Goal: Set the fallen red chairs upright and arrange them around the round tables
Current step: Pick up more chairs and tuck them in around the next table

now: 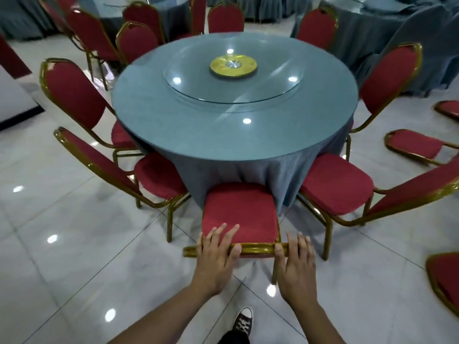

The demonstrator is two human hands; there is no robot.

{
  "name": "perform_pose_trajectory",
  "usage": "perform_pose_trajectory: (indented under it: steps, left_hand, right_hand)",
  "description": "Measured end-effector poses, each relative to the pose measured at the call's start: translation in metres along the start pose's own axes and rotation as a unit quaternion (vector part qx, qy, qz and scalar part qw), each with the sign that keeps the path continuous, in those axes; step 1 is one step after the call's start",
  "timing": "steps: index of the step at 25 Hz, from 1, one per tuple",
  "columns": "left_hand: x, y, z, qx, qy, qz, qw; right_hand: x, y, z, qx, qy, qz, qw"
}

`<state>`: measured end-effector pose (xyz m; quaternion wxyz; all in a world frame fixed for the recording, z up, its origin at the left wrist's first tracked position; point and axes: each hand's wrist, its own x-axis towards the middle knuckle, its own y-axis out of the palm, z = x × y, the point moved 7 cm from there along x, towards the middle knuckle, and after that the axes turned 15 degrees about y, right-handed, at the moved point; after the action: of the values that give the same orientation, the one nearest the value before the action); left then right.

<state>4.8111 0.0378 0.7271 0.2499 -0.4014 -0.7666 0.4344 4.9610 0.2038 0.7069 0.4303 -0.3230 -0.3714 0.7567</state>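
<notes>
Near chair (238,214) at the near edge of the round table (233,115), upright, its seat pushed partly under the blue cloth. I read this as the closing push of one placement: the chair stands square to the table, so it probably needs only a last nudge.

My left hand (216,254) and right hand (295,259) lie over the gold top rail (253,249) of the chair back, one toward each end. The fingers are nearly straight and slightly spread, reaching over the rail toward the seat, while each thumb presses against the rail's near face. I would place them this way because a hold at both ends lets the chair go in straight without turning.

Other red chairs already ring the table on the left, right and far sides, seats facing inward, and my chair fills the gap between the two nearest.

At the far right, fallen chairs (414,145) lie on the tiled floor (74,244), well apart from this table, so I judge the task unfinished. My dark shoe (242,324) shows at the near edge, behind the chair.
</notes>
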Motion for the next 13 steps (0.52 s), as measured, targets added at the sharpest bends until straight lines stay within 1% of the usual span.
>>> perform_pose_trajectory:
  steps: [4, 9, 13]
  left_hand:
    - [0.05, -0.001, 0.015, -0.002, 0.007, 0.001, 1.0]
    - [0.103, -0.007, 0.023, -0.009, 0.005, -0.003, 1.0]
    - [0.122, -0.009, 0.025, -0.012, 0.007, -0.025, 1.0]
  right_hand:
    - [0.046, 0.0, 0.019, -0.008, -0.001, 0.021, 1.0]
    - [0.098, 0.001, 0.042, -0.014, 0.007, 0.068, 0.998]
    - [0.119, -0.005, 0.059, -0.073, -0.027, 0.078, 0.994]
